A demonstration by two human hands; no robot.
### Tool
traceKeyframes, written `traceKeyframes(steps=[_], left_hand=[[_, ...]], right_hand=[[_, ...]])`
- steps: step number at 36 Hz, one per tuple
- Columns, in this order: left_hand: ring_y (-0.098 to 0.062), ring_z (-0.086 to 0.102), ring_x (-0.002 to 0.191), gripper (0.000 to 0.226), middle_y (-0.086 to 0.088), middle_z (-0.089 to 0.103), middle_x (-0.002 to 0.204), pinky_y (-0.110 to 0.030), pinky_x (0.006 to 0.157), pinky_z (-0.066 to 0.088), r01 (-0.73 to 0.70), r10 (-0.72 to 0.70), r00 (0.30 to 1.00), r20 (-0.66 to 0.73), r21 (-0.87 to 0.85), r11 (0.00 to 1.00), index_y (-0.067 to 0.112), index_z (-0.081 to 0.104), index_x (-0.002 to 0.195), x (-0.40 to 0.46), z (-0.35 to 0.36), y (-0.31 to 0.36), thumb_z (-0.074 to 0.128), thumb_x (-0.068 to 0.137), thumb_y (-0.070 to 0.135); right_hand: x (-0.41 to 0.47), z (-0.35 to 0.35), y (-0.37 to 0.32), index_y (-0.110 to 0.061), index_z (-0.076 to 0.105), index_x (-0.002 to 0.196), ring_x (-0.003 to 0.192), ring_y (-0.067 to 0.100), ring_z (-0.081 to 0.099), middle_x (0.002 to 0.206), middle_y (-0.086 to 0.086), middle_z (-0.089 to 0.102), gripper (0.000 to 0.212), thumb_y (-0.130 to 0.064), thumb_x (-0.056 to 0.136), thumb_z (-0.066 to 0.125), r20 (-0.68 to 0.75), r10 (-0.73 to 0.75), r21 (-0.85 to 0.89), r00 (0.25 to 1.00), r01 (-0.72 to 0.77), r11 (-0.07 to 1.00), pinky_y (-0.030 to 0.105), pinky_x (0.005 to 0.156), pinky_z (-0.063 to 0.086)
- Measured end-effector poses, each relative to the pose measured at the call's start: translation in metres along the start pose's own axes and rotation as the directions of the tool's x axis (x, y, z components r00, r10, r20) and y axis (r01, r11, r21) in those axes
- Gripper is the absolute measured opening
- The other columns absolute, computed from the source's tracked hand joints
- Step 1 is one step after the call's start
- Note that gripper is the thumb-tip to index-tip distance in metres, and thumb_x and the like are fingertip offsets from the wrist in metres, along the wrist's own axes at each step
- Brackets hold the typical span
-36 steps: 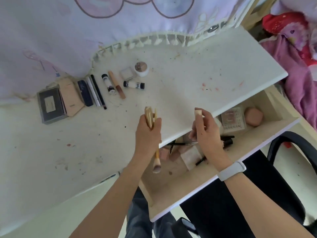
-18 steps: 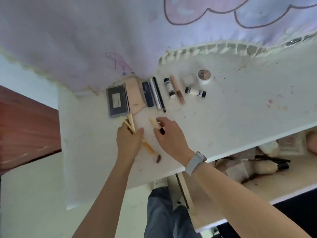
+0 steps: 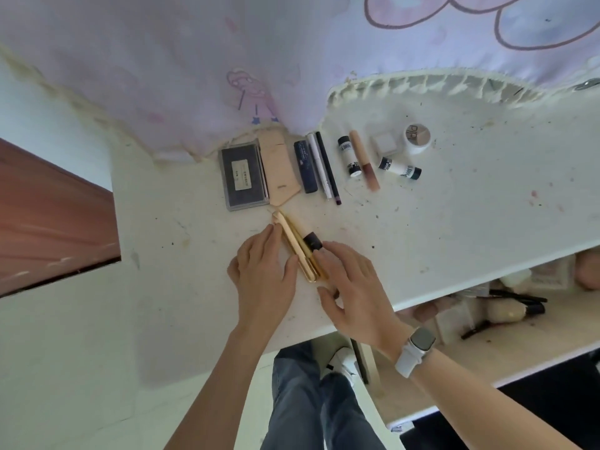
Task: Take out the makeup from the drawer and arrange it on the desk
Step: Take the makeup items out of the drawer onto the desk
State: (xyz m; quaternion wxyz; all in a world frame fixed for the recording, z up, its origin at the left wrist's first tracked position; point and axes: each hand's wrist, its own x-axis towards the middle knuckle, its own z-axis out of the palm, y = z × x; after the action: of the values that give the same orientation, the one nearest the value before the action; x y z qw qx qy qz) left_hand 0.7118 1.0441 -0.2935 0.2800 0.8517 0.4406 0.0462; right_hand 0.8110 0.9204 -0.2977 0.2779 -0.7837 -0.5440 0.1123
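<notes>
Head view: left hand (image 3: 263,274) and right hand (image 3: 354,287), fingers straight, press from either side on gold brushes (image 3: 297,245) lying together on the desk (image 3: 454,228), below the palette (image 3: 243,175).

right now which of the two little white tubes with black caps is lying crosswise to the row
The right-hand white tube, below the round jar. It lies crosswise, while the other white tube runs parallel to the pencils.
</notes>
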Motion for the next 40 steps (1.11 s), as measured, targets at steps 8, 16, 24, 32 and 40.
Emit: traceKeyframes(steps=[8, 16, 24, 32, 40], left_hand=[[-0.018, 0.010, 0.142, 0.064, 0.004, 0.025, 0.154, -0.040, 0.111, 0.003, -0.063, 0.062, 0.998, 0.030, 0.056, 0.996, 0.022, 0.024, 0.147, -0.006, 0.010, -0.006, 0.046, 0.091, 0.043], [-0.021, 0.010, 0.143, 0.055, 0.002, 0.034, 0.149, -0.048, 0.113, 0.004, -0.049, 0.050, 0.999, -0.012, 0.039, 0.998, 0.021, 0.032, 0.144, -0.006, 0.016, 0.000, 0.047, 0.093, 0.032], [-0.023, 0.031, 0.135, 0.042, -0.005, 0.043, 0.142, -0.040, 0.111, 0.019, -0.036, 0.019, 0.992, -0.125, -0.136, 0.990, 0.015, 0.048, 0.133, -0.026, 0.008, 0.012, 0.051, 0.092, 0.025], [-0.012, 0.050, 0.104, 0.030, -0.002, 0.058, 0.110, -0.028, 0.092, 0.043, -0.317, 0.308, 0.948, -0.076, -0.289, 0.903, 0.010, 0.063, 0.109, -0.104, 0.045, 0.064, 0.044, 0.089, 0.023], [-0.028, 0.062, 0.094, 0.031, -0.009, 0.065, 0.103, -0.038, 0.074, 0.052, -0.593, 0.577, 0.743, 0.339, -0.065, 0.802, 0.007, 0.066, 0.106, -0.131, 0.145, 0.086, 0.066, 0.076, 0.000]], right_hand=[[-0.018, -0.001, 0.008, -0.010, 0.053, 0.120, 0.107, 0.026, 0.052, 0.112, 0.010, 0.057, 0.041, -0.017, 0.079, 0.057, -0.065, -0.075, -0.047, 0.995, 0.072, 0.996, 0.042, 0.089, 0.043], [-0.022, 0.001, 0.006, -0.010, 0.065, 0.111, 0.103, 0.026, 0.057, 0.108, 0.005, 0.064, 0.029, -0.014, 0.083, 0.060, -0.045, -0.074, -0.135, 0.996, 0.067, 0.989, 0.038, 0.085, 0.043], [-0.043, -0.017, 0.009, -0.005, 0.063, 0.113, 0.102, 0.025, 0.058, 0.109, 0.008, 0.064, 0.032, -0.013, 0.083, 0.055, -0.040, -0.047, -0.063, 0.998, 0.044, 0.997, 0.036, 0.088, 0.044], [-0.135, -0.064, 0.077, 0.001, 0.065, 0.094, 0.090, 0.025, 0.061, 0.100, 0.013, 0.064, 0.023, -0.009, 0.086, 0.046, 0.040, 0.095, -0.076, 0.995, -0.091, 0.993, 0.028, 0.079, 0.047], [-0.166, -0.072, 0.162, -0.018, 0.046, 0.133, 0.123, 0.026, 0.041, 0.136, 0.004, 0.046, 0.044, -0.014, 0.090, 0.047, 0.339, 0.499, -0.432, 0.798, -0.339, 0.836, 0.040, 0.093, 0.040]])
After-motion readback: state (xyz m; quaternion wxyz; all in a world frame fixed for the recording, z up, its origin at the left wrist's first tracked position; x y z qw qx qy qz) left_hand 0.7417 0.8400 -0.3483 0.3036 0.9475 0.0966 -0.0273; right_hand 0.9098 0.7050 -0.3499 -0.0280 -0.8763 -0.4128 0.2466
